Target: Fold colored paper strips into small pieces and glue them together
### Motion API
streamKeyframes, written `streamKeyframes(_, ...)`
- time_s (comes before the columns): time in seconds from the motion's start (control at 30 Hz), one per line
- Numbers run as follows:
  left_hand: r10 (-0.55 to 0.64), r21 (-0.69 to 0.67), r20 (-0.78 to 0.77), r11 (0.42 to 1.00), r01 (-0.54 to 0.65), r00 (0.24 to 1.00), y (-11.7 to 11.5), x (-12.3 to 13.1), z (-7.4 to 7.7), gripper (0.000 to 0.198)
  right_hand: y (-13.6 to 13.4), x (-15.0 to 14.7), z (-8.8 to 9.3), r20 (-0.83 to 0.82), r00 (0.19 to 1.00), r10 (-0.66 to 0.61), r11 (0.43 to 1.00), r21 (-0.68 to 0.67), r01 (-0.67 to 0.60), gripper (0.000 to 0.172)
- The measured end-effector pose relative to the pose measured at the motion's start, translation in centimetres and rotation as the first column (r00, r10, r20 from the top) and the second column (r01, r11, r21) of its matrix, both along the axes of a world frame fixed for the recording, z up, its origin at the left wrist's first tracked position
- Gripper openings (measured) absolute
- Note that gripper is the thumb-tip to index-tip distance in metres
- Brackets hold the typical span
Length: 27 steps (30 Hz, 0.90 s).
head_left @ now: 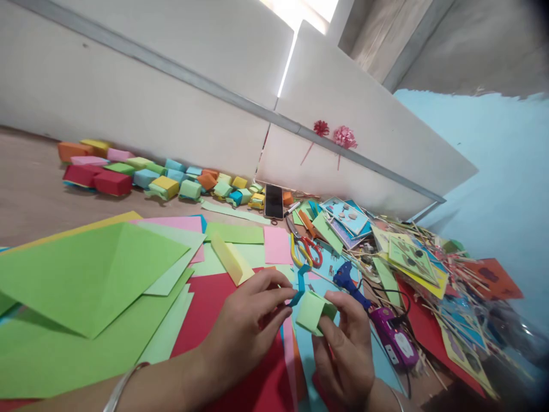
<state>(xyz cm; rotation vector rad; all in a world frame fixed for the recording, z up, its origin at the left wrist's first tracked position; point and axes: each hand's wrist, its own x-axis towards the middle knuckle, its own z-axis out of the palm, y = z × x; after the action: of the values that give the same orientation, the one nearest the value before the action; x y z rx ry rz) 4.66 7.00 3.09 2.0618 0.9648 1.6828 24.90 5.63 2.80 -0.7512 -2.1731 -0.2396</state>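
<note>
Near the lower middle, my left hand (253,323) pinches the lower end of a folded blue paper strip (301,280) between thumb and fingers. To its right, my right hand (347,349) holds a small light green paper box (311,312), with a finger at its open side. The strip's lower end is close beside the box; whether they touch I cannot tell. Under both hands lie a red sheet (206,303) and light blue paper. Just beyond my left hand sits a folded pale yellow paper piece (231,258).
Large green sheets (86,274) cover the left. Small coloured paper boxes (114,182) line the wall beside a phone (274,201). Scissors (300,246), a blue glue gun (350,281), a purple power strip (392,337) with cords and piled sticks and cards lie right.
</note>
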Motion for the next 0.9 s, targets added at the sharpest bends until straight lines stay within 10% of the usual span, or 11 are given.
streamKeyframes(0.9,-0.102,-0.071,-0.012,0.992,0.101,0.995,-1.03,0.37,0.61,0.031,0.45,-0.49,-0.29,0.036,0.999,-0.022,1.000,-0.002,0.022,0.044)
